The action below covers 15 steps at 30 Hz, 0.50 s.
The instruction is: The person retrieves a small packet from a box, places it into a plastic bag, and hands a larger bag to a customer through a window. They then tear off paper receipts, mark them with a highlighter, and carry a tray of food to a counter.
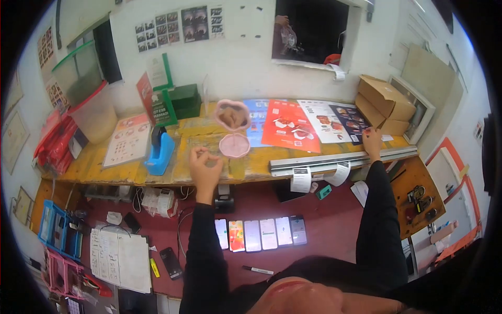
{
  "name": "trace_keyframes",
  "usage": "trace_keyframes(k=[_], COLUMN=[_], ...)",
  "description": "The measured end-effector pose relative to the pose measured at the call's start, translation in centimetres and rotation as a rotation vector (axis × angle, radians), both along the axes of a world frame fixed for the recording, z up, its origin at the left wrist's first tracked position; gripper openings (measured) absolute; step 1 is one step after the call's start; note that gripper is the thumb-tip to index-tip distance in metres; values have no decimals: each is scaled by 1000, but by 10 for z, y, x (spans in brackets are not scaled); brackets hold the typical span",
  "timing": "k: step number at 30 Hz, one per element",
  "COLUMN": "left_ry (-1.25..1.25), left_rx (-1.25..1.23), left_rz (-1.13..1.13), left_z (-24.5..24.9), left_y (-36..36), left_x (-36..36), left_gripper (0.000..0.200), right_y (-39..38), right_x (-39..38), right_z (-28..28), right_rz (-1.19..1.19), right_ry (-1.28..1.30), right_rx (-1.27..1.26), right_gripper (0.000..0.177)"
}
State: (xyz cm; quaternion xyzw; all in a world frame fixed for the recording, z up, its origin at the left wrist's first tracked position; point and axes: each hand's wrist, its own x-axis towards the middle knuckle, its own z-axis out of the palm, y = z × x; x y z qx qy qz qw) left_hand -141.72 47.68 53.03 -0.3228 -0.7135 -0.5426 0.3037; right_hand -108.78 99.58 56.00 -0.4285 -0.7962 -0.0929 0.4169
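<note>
My left hand [205, 163] is over the front of the yellow shelf, left of a pink scalloped dish [234, 145], with its fingers curled and thumb and forefinger forming a ring. Behind the dish stands a pink-framed mirror [231, 115]. On the right, my right hand [372, 140] is at the corner of a dark menu sheet [349, 121], fingers bent down; whether they pinch it is unclear. Beside that sheet lie a white menu [320, 119] and a red menu [285, 125].
A blue tape dispenser [160, 153] and a green box [185, 101] stand left on the shelf. Cardboard boxes [386, 100] are at the right. Below, several phones [268, 233] lie in a row near an open notebook [120, 257].
</note>
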Motion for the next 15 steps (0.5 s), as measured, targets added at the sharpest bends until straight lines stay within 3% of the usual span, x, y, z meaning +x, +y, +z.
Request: trace_keyframes(k=[9,15], left_ry=[8,29], left_rx=[91,78], left_rz=[20,97], left_z=[2,5], left_y=[1,4], left_x=[-3,0], left_gripper=[11,10], right_y=[-16,-4], right_x=[-2,3], right_z=[7,5], right_rz=[-303,-305], right_ry=[55,116], right_rx=[32,-3], right_gripper=[23,25])
